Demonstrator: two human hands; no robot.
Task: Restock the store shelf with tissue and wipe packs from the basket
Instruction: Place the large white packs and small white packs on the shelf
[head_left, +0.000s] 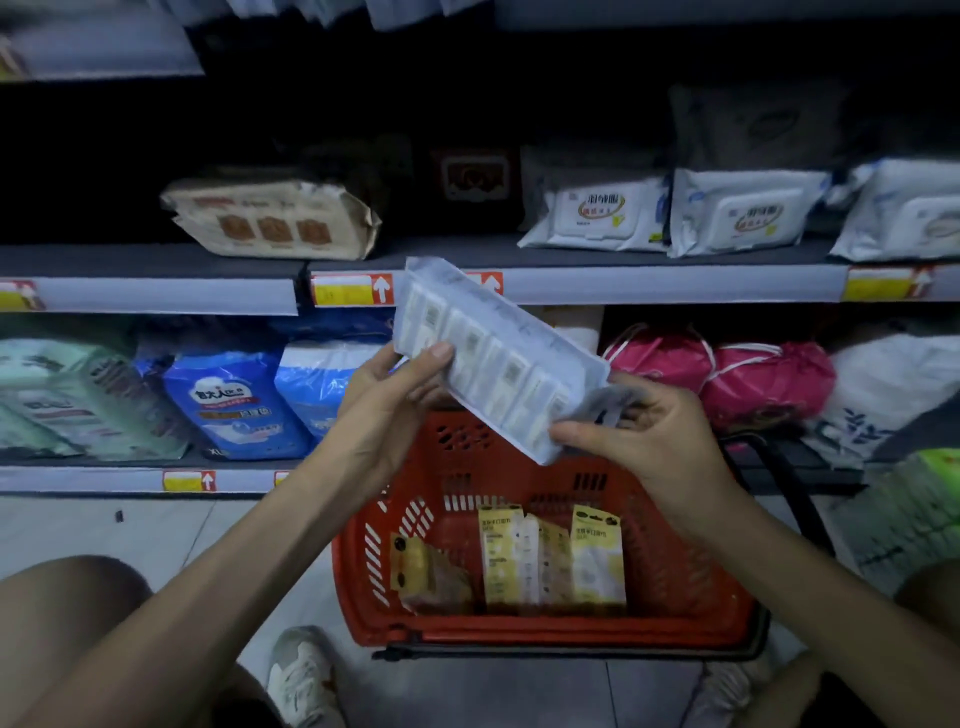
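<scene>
A long tissue multipack (498, 358), a row of small pocket packs sealed in clear wrap, is held tilted in the air directly above the basket (519, 636), its upper end leaning up and away from the basket toward the shelving. The left hand (389, 400) takes the pack's upper end, above the basket's left side: the thumb presses on the front face and the fingers go behind it, a closed grip. The right hand (639, 436) takes the lower end, above the basket's right side, its grip closed too, with the thumb on the corner and the fingers curled round the gathered wrap there.

The red basket sits on the floor between the person's knees. Inside it several yellow packs (550, 561) stand upright near the middle, and another yellow and brown pack (426, 571) leans at the basket's left. By that showing, the restocking looks part done at best: one pack is out and in hand but not yet placed, and several are left to move.

Above and beyond the basket runs a shelf (649, 283) with price tags on its edge. White wipe packs (602, 215) lie on it above the basket's right side, a beige pack (270, 218) above its left, and a dark open stretch between them. Behind the basket on a lower shelf are blue packs (234, 400) to its left and pink bags (727, 379) to its right.
</scene>
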